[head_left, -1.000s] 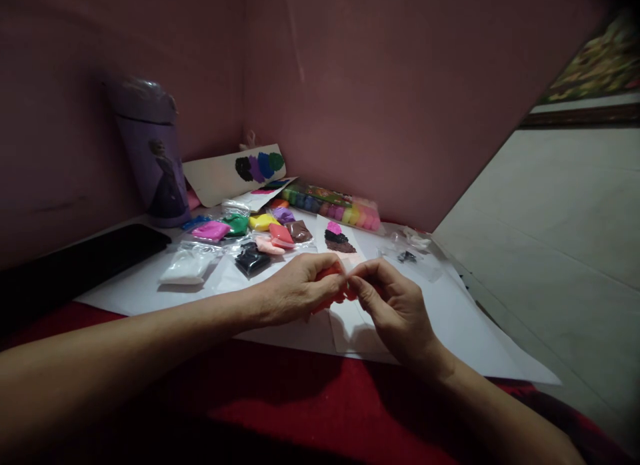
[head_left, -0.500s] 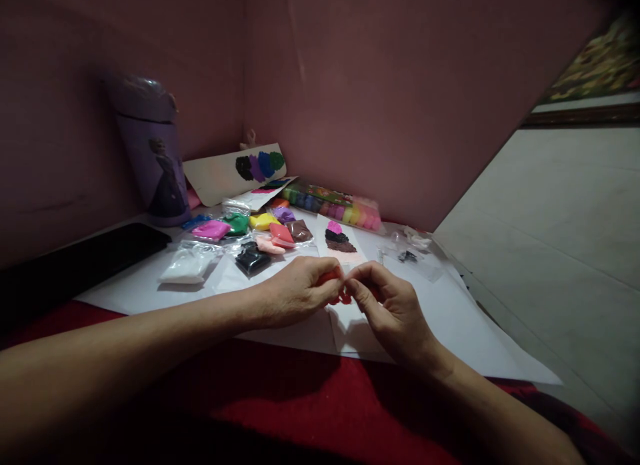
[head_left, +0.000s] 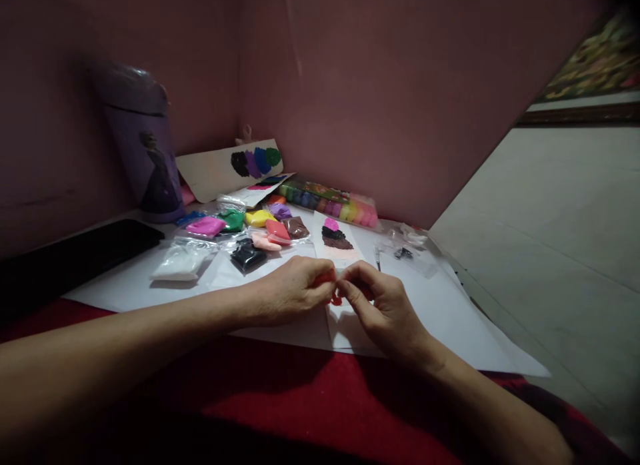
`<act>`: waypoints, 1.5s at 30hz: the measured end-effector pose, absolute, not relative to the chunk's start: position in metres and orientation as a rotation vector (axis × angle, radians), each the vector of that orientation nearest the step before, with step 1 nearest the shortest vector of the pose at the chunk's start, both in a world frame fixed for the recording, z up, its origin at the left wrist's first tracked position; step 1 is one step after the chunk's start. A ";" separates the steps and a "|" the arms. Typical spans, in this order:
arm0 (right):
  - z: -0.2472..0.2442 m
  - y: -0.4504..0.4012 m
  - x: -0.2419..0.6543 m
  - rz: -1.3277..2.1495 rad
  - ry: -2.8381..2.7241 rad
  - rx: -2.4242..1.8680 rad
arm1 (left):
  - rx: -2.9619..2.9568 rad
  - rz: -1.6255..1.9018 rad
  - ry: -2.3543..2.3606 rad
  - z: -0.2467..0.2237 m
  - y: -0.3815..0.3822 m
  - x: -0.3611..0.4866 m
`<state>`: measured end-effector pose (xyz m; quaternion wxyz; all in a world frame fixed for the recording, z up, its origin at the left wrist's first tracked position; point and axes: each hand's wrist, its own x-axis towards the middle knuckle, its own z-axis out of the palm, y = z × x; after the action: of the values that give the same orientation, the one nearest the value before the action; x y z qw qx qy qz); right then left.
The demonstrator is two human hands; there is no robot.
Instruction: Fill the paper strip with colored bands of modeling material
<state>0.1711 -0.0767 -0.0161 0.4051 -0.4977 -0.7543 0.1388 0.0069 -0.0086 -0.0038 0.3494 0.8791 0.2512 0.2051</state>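
My left hand (head_left: 295, 290) is closed around a piece of red clay, mostly hidden by its fingers. Thumb and forefinger of my right hand (head_left: 375, 305) are pinched together right beside it, at the same red piece; what exactly they hold is too small to tell. Beneath both hands lies a white card (head_left: 318, 237) with pink, black, brown and pale peach patches in a column. Some red clay (head_left: 337, 300) shows low between the hands, over the card's near part.
Bags of coloured clay, including white (head_left: 180, 264) and black (head_left: 247, 255), lie left of the card. Behind are a tray of clay sticks (head_left: 330, 202), a painted card (head_left: 233, 168) and a purple cup (head_left: 143, 152). A small clear bag (head_left: 413, 255) lies right.
The whole view has shifted slightly, so things appear a little further left. Both hands stay together at the red clay, and less red shows between them.
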 end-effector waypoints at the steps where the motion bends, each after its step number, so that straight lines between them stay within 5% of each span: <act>1: -0.016 -0.077 0.171 0.342 -1.911 -1.261 | 2.288 0.529 0.652 -0.004 -0.008 0.007; 45: -0.015 -0.076 0.171 0.339 -1.982 -1.295 | 2.362 0.494 0.669 -0.006 -0.008 0.007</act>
<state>0.1715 -0.0759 -0.0150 0.3662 -0.5037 -0.7712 0.1318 0.0070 -0.0078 -0.0055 0.3132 0.8958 0.2538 0.1873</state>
